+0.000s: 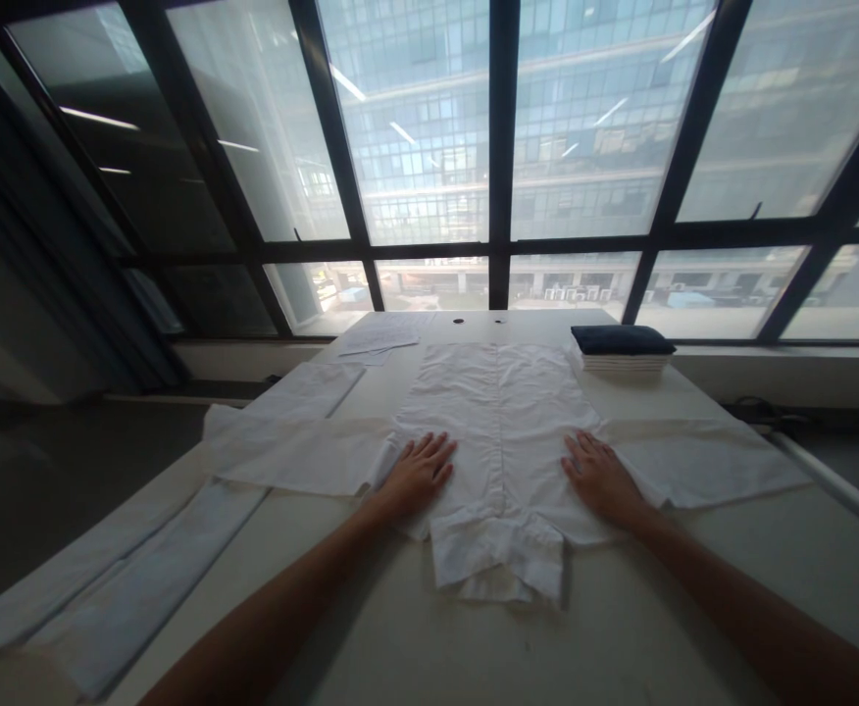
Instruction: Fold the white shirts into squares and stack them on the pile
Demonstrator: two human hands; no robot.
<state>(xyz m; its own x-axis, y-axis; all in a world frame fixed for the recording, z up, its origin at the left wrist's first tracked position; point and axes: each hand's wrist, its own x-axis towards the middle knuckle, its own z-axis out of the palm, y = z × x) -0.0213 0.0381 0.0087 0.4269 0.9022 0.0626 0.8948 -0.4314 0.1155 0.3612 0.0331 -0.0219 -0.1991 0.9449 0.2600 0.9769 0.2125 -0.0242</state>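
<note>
A white shirt (474,412) lies spread on the table, its collar (499,554) toward me and a buttoned front strip running down the middle. One sleeve (304,451) stretches out to the left, the other sleeve (701,456) to the right. My left hand (419,476) rests flat on the shirt's left side near the sleeve seam, fingers spread. On the opposite side my right hand (598,476) presses flat with its fingers stretched out. Some wrinkles cross the cloth between the two hands.
A white table (429,647) carries everything. At its back right sits a stack of folded cloth, dark on top (623,340) and white below (625,365). Papers (379,336) lie at the back left. Long pale trousers-like cloth (157,579) covers the left edge. Large windows stand behind.
</note>
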